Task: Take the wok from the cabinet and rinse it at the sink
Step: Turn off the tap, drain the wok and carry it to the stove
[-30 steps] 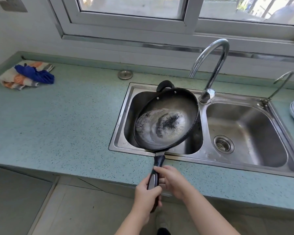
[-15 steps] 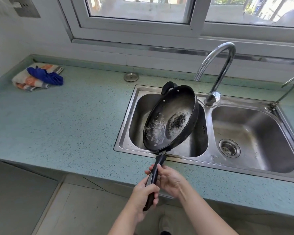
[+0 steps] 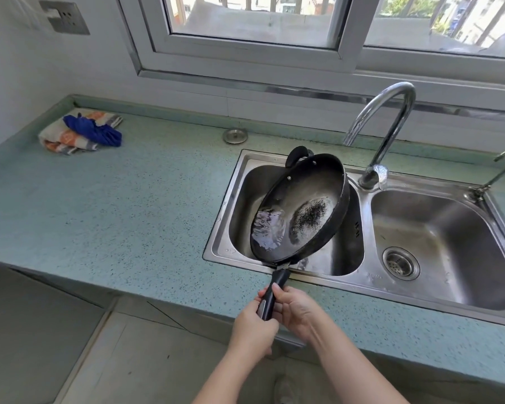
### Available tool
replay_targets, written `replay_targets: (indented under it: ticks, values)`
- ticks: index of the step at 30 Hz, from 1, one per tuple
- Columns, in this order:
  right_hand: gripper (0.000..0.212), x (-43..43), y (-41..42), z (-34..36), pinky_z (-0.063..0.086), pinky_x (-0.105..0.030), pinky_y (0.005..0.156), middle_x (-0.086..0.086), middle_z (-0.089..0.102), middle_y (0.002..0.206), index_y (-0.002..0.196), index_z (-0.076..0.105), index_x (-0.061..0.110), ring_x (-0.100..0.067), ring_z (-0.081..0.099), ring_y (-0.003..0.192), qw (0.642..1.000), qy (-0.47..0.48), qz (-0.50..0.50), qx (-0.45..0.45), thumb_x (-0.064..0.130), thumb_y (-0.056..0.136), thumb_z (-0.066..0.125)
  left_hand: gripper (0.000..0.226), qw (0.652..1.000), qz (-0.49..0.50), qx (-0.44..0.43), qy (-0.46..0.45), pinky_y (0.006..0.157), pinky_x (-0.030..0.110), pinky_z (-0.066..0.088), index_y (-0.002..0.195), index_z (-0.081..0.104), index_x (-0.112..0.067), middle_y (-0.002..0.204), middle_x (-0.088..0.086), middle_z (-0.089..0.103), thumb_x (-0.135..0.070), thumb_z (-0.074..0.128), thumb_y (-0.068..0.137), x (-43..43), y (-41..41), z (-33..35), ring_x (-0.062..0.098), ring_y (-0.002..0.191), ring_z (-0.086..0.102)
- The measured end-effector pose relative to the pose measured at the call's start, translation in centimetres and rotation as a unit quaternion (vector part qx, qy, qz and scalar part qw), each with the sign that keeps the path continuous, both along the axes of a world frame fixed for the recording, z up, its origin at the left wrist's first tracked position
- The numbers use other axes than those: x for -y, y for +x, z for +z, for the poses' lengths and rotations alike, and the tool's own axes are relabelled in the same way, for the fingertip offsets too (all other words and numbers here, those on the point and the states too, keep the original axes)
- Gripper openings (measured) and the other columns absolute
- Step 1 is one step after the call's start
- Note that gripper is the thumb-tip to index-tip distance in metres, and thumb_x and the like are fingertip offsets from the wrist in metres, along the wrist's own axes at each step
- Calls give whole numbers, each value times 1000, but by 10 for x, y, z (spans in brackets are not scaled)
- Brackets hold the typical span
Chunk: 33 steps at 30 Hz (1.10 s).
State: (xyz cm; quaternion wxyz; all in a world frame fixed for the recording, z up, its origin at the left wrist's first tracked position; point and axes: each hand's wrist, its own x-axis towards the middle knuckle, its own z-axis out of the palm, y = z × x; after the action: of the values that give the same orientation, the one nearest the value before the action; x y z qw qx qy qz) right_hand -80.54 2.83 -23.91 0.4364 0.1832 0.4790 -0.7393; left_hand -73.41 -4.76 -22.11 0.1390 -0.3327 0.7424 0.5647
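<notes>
A black wok with a worn patch in its bottom hangs tilted over the left basin of the steel double sink, its left rim low. Water has pooled at the lower left side of the wok. Its long black handle points toward me over the counter's front edge. My left hand wraps the end of the handle. My right hand grips the handle just beside it. A tall curved tap stands behind the divider between the basins; I see no water running.
The speckled green counter stretches to the left, with a folded striped cloth and a blue rag in the far corner. A round metal sink plug lies behind the sink. A small second tap stands at the right.
The wok has tipped from nearly level to steeply tilted left, and the water has slid to its low side. Both hands kept hold of the handle.
</notes>
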Motion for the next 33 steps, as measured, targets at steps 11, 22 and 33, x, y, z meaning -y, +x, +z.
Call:
replay_targets:
  ticks: [11,22,33]
  values:
    - [9,-2,-4,6,58,-26,55,-14,69,79,89,53,-1,-19,70,60,996,53,33,-69,8,90,54,18,985,40,-8,166,37,11,23,77,50,-18,48,2,41,-7,46,64,9,5,-2,11,28,37]
    - [11,-10,-6,11,57,-21,55,-12,69,81,85,52,7,-15,70,61,989,105,61,-88,13,86,60,22,955,52,-17,292,38,11,24,78,50,-16,45,-1,42,-7,44,59,4,8,-16,10,31,36]
    - [16,-3,-6,8,56,-21,53,-13,69,83,90,53,4,-14,70,59,983,137,74,-95,15,85,63,27,935,38,-25,352,36,12,23,85,50,-15,50,0,41,-8,46,59,11,11,-24,9,32,35]
